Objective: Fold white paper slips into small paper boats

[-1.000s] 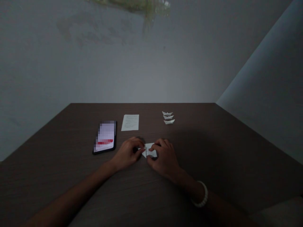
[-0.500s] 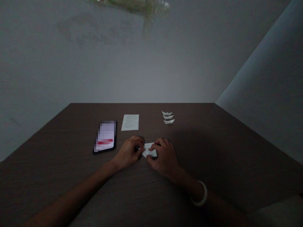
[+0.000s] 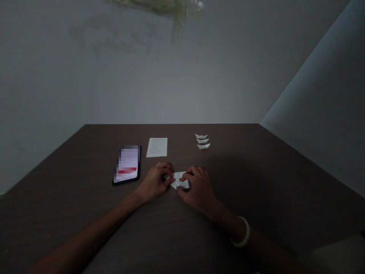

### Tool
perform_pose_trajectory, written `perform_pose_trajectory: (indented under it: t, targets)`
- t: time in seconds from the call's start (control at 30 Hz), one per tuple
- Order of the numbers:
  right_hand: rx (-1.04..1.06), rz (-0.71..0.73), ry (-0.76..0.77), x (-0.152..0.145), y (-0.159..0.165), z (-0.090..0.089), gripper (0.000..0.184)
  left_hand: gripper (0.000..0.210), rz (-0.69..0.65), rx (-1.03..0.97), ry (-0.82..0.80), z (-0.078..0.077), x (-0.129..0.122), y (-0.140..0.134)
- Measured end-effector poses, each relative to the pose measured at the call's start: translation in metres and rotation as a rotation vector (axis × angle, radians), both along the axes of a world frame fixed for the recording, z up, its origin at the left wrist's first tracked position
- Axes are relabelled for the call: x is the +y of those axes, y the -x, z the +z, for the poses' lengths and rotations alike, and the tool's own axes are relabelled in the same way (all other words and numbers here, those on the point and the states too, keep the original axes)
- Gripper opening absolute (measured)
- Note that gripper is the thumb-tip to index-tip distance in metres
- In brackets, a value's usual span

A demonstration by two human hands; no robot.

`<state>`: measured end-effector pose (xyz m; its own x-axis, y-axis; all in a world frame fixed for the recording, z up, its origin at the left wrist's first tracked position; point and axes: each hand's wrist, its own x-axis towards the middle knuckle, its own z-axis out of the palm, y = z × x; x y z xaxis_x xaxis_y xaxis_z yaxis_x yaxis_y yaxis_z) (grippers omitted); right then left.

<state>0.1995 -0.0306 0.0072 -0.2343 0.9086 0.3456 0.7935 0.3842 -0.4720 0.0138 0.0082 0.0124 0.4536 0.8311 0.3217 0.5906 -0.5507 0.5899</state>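
A small folded piece of white paper (image 3: 180,177) lies on the dark table between my hands. My left hand (image 3: 156,179) pinches its left corner between thumb and fingers. From the right, my right hand (image 3: 198,188) grips the paper's right side, with the thumb at the near edge and the index finger on top. A smaller folded flap shows under the right fingertips. Parts of the paper are hidden by the fingers. A pale beaded bracelet (image 3: 245,233) circles my right wrist.
A phone (image 3: 127,164) with a lit, blurred screen lies left of my hands. Beyond them is a printed paper sheet or stack (image 3: 157,147). Three small white paper boats (image 3: 203,141) stand in a column at the back right. Behind the table (image 3: 119,133) rises a grey wall.
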Motion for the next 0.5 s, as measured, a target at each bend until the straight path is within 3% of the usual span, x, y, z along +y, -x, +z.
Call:
perform_pose_trajectory:
  t: [0.23,0.5]
  targets:
    - [-0.021,0.009,0.008,-0.0009,-0.0009,0.0031,0.016,0.005,0.042,0.007,-0.008,-0.0013,-0.0029,0.0011]
    - [-0.018,0.008,0.0,-0.0014,-0.0019,-0.0014,0.015,0.011,0.002,-0.013,0.012,-0.0077,-0.0024,0.0075]
